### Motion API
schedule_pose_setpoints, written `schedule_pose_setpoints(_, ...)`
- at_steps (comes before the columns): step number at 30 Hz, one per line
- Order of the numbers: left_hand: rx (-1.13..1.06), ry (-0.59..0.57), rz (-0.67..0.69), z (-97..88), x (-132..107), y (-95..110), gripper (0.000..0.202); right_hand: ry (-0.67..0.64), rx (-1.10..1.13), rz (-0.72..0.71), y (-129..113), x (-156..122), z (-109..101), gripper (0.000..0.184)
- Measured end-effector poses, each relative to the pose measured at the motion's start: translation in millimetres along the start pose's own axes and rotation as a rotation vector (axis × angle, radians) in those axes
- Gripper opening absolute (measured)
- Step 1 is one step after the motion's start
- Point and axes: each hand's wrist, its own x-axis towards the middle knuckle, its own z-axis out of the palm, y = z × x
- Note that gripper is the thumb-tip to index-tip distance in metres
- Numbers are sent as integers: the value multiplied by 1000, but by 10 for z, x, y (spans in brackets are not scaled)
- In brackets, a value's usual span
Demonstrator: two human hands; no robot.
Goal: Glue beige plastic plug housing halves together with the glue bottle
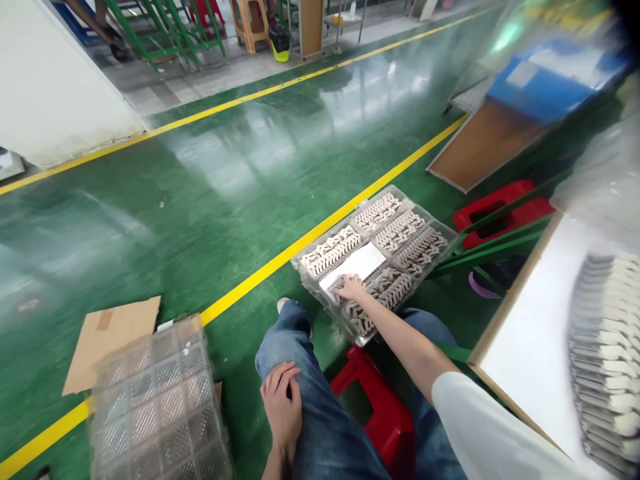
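A clear plastic tray [440, 230] lies on the green floor in front of me, its compartments filled with rows of pale beige parts [397, 231]. My right hand [351, 288] reaches down into the tray, fingers curled on the parts at the edge of a white compartment [361, 262]. What the fingers hold is hidden. My left hand [281, 402] rests flat on my left knee, fingers stretched out, holding nothing. I sit on a red stool [380, 407].
A stack of clear trays [157, 403] stands at my left on brown cardboard [107, 337]. A white table [535, 340] with piled pale parts [607, 347] is at right. Another red stool [500, 210] and a leaning board [483, 143] lie beyond. Yellow floor lines [320, 230] cross the floor.
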Motion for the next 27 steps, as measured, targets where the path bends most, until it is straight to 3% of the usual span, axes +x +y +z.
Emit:
schedule_pose_setpoints(4, 29, 8, 12, 12, 30, 40, 29, -9, 131, -92, -165, -269, -286, 47)
schedule_pose_setpoints(6, 41, 9, 31, 24, 68, 57, 30, 26, 219, -183, -235, -706, -396, 48)
schedule_pose_setpoints(8, 39, 2, 62, 23, 115, 67, 30, 50, 306, -305, -159, -1393, -521, 44)
schedule_pose_setpoints(11, -3, -31, 123, 1, 187, 88, 28, 20, 410, -534, 323, -2719, -824, 35)
schedule_pose_setpoints(13, -32, -40, 130, 1, 236, 115, 28, 23, 539, -818, 800, -3599, -1113, 27)
schedule_pose_setpoints(14, -41, -45, 126, 9, 255, 135, 27, 105, 556, -810, 1054, -3980, -1267, 24)
schedule_pose_setpoints(16, -56, -55, 111, 26, 272, 187, 26, 436, 411, -501, 1562, -4535, -1537, 28)
schedule_pose_setpoints(18, -62, -69, 91, 28, 260, 250, 26, 615, 204, -189, 2037, -4757, -1685, 39)
schedule_pose_setpoints(20, -60, -90, 71, 18, 235, 314, 27, 596, 84, -74, 2438, -4684, -1684, 57)
schedule_pose_setpoints(22, -57, -105, 53, 13, 215, 367, 28, 483, 40, -100, 2731, -4467, -1589, 65)
schedule_pose_setpoints(24, -56, -108, 37, 24, 203, 398, 29, 378, 50, -149, 2917, -4290, -1490, 62)
schedule_pose_setpoints(27, -64, -101, 18, 56, 180, 392, 31, 442, 158, -182, 2990, -4298, -1471, 47)
